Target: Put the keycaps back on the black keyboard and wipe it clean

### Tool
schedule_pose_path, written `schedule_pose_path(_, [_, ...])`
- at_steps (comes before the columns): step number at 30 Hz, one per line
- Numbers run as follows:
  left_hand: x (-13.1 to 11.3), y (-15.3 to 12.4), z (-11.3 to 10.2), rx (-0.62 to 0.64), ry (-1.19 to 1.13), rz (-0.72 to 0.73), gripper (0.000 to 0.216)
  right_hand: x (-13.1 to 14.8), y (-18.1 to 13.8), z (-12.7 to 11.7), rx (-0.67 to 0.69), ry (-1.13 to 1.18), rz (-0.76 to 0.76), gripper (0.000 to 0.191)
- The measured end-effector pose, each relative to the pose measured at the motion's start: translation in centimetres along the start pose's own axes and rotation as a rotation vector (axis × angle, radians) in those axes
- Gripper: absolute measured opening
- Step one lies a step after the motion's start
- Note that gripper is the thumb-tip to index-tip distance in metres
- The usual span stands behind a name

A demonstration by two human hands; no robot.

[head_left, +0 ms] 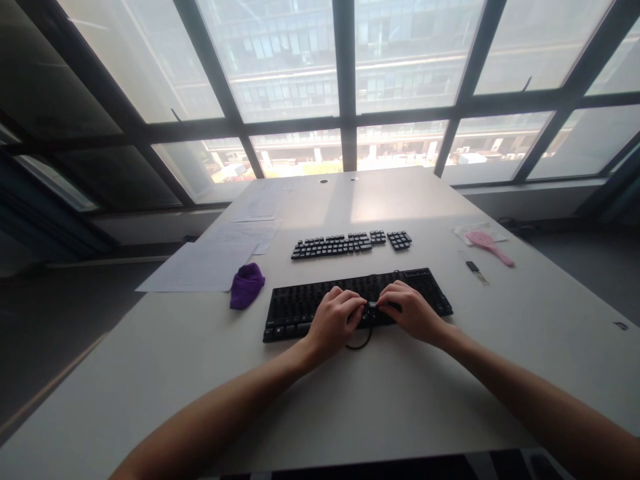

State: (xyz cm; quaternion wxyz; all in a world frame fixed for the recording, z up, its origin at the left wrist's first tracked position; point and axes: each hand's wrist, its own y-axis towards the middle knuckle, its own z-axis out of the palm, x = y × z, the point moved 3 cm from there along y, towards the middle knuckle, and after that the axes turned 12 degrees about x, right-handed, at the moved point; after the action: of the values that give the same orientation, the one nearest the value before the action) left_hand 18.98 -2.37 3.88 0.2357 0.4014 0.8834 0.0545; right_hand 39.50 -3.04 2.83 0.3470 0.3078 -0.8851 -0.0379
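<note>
A black keyboard (300,307) lies on the white table (350,407) in front of me, and both my hands rest on its middle. My left hand (336,320) is curled, its fingertips pinched on a small dark tool (373,307). My right hand (411,311) is also closed, and its fingertips meet the same tool from the right. A thin dark wire loop (361,345) hangs from under my hands onto the table. Behind the keyboard, loose black keycaps (350,244) are laid out in rows.
A crumpled purple cloth (246,285) lies left of the keyboard, with white paper sheets (210,263) behind it. At the right are a pink brush (487,245) on a clear bag and a small dark item (474,268). Large windows rise behind the table's far edge.
</note>
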Motion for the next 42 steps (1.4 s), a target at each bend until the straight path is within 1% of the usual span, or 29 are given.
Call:
schedule_pose_path(3, [-0.4,0.0,0.2,0.004,0.037,0.031,0.028,0.2,0.0,0.1,0.01,-0.048,-0.021,0.013])
schedule_pose_path(8, [-0.7,0.0,0.4,0.056,0.097,0.051,0.027,1.1,0.2,-0.1,0.035,-0.123,-0.065,0.019])
schedule_pose_path(12, [-0.8,-0.1,0.3,0.083,0.15,0.062,0.026,1.6,0.1,-0.8,0.075,-0.14,-0.074,0.016])
schedule_pose_path(16, [-0.9,-0.1,0.1,0.085,0.194,0.074,0.024,1.2,-0.4,-2.0,0.089,-0.179,-0.064,0.014])
schedule_pose_path(20, [-1.0,0.0,0.2,0.091,0.199,0.084,0.024,0.6,-0.7,-2.6,0.11,-0.228,-0.074,0.019])
schedule_pose_path(24, [-1.1,0.1,0.4,0.1,0.2,0.089,0.021,0.8,-0.8,-2.3,0.143,-0.281,-0.089,0.023])
schedule_pose_path(29, [-1.2,0.2,0.5,0.113,0.205,0.079,0.022,0.8,-0.7,-2.1,0.162,-0.28,-0.08,0.022])
schedule_pose_path(34, [-1.3,0.2,0.4,0.092,0.185,0.072,0.023,0.9,-0.6,-2.1,0.135,-0.275,-0.095,0.014])
schedule_pose_path(37, [-1.2,0.2,0.5,0.081,0.189,0.077,0.025,0.7,-0.6,-1.9,0.147,-0.294,-0.093,0.015])
schedule_pose_path(42, [-1.4,0.4,0.5,0.129,0.205,0.082,0.024,0.4,-0.8,-1.8,0.184,-0.292,-0.07,0.017])
